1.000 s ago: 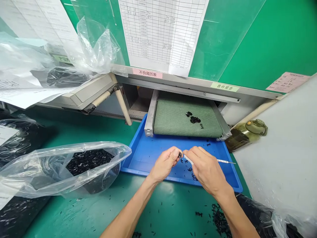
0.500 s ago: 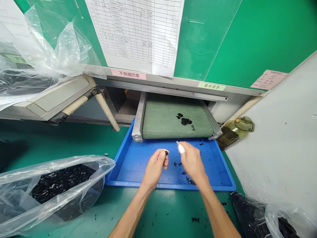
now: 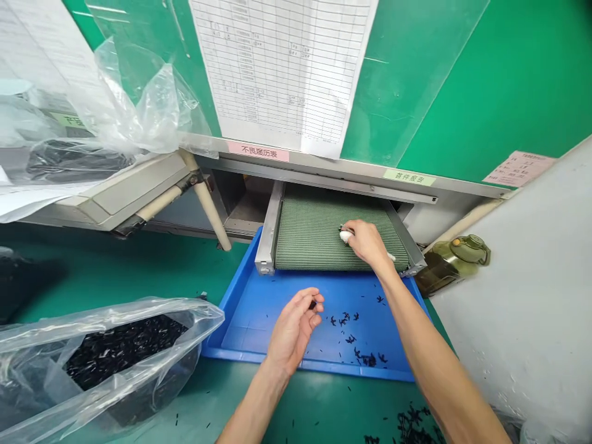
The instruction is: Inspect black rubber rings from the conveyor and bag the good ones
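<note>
My left hand [image 3: 293,330] is over the blue tray [image 3: 259,308], palm turned inward, fingers curled around a small black part [image 3: 313,304]. My right hand [image 3: 369,245] reaches onto the green conveyor belt [image 3: 309,228], its fingertips closed on small black parts [image 3: 341,228] that the hand mostly covers. A white wrap [image 3: 345,236] covers one finger of that hand. Several black branched scraps [image 3: 345,319] lie in the tray below the belt's end.
To the left, an open clear plastic bag [image 3: 194,314] holds many small black pieces. A green bottle [image 3: 456,259] stands right of the conveyor beside a white wall. More black scraps [image 3: 411,425] lie on the green surface in front. Paper sheets [image 3: 287,74] hang on the green board.
My right hand has moved forward from above the tray onto the belt, over the black parts there. My left hand has loosened slightly and turned its palm inward. The view has shifted a little.
</note>
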`<action>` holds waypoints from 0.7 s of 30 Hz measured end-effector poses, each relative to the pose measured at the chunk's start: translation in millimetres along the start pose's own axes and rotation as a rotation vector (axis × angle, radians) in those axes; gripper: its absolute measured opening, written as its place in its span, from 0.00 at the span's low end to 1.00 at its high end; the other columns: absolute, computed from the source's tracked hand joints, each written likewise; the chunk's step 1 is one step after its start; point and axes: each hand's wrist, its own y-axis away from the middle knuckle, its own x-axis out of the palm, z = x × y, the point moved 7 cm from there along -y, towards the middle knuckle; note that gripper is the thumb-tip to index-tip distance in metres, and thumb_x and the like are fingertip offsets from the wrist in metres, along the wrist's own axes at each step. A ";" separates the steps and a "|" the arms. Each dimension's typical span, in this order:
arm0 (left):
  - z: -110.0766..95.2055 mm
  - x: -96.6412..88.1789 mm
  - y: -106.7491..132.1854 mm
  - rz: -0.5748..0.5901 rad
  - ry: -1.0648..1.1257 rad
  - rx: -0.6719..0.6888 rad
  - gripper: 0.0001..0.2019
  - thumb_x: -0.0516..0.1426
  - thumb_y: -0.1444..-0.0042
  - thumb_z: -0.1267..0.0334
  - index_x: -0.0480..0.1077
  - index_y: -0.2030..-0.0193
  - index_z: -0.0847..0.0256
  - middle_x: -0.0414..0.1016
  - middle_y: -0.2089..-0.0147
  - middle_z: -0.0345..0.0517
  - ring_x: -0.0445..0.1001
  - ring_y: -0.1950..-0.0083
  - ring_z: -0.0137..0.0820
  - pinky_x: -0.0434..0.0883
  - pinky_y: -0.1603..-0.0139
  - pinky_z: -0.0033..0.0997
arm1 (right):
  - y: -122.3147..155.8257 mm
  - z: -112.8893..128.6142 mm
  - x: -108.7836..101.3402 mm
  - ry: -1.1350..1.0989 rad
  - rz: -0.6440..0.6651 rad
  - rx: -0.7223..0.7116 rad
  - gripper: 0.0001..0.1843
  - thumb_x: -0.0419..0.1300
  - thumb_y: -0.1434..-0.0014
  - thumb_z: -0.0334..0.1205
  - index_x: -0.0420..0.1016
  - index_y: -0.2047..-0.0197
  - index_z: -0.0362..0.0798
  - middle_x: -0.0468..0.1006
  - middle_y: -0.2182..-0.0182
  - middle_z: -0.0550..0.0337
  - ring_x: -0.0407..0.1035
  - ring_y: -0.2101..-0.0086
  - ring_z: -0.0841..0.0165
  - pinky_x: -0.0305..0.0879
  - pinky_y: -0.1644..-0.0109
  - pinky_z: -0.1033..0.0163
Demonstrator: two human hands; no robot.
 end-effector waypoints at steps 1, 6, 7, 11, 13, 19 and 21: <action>-4.2 3.1 0.0 0.009 -0.017 0.031 0.11 0.61 0.49 0.62 0.73 0.60 0.64 0.71 0.63 0.47 0.67 0.66 0.25 0.62 0.73 0.21 | 11.8 5.9 1.5 -0.052 0.029 -0.010 0.09 0.54 0.42 0.32 0.75 0.62 0.43 0.77 0.66 0.56 0.70 0.63 0.67 0.63 0.60 0.62; -11.5 18.2 3.1 0.060 -0.053 0.129 0.15 0.62 0.49 0.59 0.74 0.57 0.64 0.71 0.63 0.48 0.64 0.66 0.26 0.58 0.73 0.24 | 90.2 30.3 24.8 -0.661 0.211 0.167 0.11 0.57 0.49 0.34 0.74 0.61 0.45 0.78 0.69 0.59 0.71 0.69 0.69 0.63 0.67 0.66; -10.6 19.0 5.1 0.057 -0.069 0.145 0.15 0.62 0.50 0.59 0.75 0.57 0.65 0.70 0.66 0.46 0.63 0.68 0.25 0.57 0.73 0.24 | 104.1 33.2 29.7 -0.754 0.213 0.221 0.11 0.58 0.50 0.34 0.74 0.62 0.45 0.77 0.69 0.59 0.70 0.68 0.69 0.63 0.66 0.66; -3.9 18.9 16.0 0.050 -0.154 0.181 0.14 0.62 0.50 0.58 0.76 0.60 0.64 0.65 0.69 0.41 0.56 0.72 0.22 0.54 0.74 0.25 | 138.1 37.9 41.1 -0.854 0.158 0.346 0.08 0.60 0.51 0.36 0.72 0.65 0.45 0.76 0.72 0.60 0.68 0.70 0.70 0.63 0.66 0.66; -1.5 20.1 20.7 0.070 -0.189 0.180 0.13 0.62 0.50 0.57 0.76 0.62 0.64 0.64 0.69 0.41 0.56 0.72 0.22 0.53 0.74 0.26 | 145.5 38.0 41.6 -0.846 0.144 0.366 0.08 0.61 0.50 0.38 0.71 0.65 0.45 0.75 0.72 0.60 0.67 0.70 0.70 0.63 0.67 0.66; -3.4 22.1 26.5 0.080 -0.189 0.184 0.12 0.59 0.46 0.56 0.70 0.62 0.62 0.68 0.68 0.42 0.59 0.71 0.24 0.54 0.73 0.24 | 160.1 41.4 25.0 -0.612 0.192 0.219 0.15 0.49 0.42 0.37 0.67 0.52 0.50 0.73 0.63 0.59 0.67 0.67 0.71 0.64 0.67 0.68; -4.2 22.8 27.1 0.100 -0.151 0.170 0.11 0.58 0.45 0.55 0.68 0.62 0.62 0.70 0.64 0.45 0.60 0.70 0.23 0.55 0.74 0.23 | 164.5 44.5 20.1 -0.554 0.206 0.122 0.19 0.45 0.41 0.33 0.66 0.48 0.50 0.73 0.61 0.59 0.67 0.67 0.71 0.65 0.66 0.68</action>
